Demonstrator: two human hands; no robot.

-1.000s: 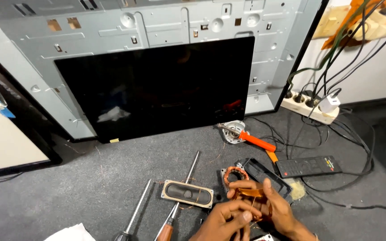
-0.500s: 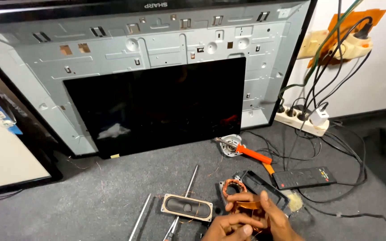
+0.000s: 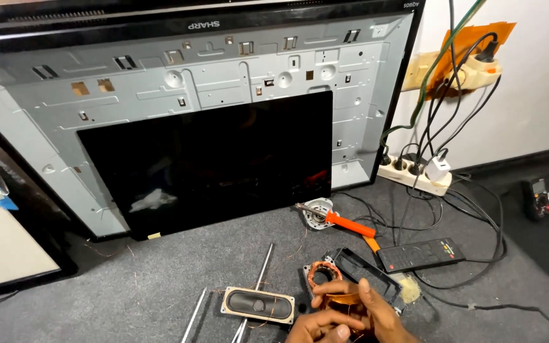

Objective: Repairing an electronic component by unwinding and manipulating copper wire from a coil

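Copper coil is what both hands are busy with, sitting at the bottom edge of the view on the grey worktop, just right of the oblong speaker. It's looking like a ring of reddish-orange wire on a small dark frame, shiny, with loose strands trailing toward the fingers. The right hand is lying over the lower part of it, fingers curled down on the wire, grip closing on the winding. The left hand is half cut off by the frame, so I can't tell how its grip is sitting. The coil's underside is hidden. Its opening is facing up, and being round, it's showing no real long axis. Screwdrivers are lying nearby.
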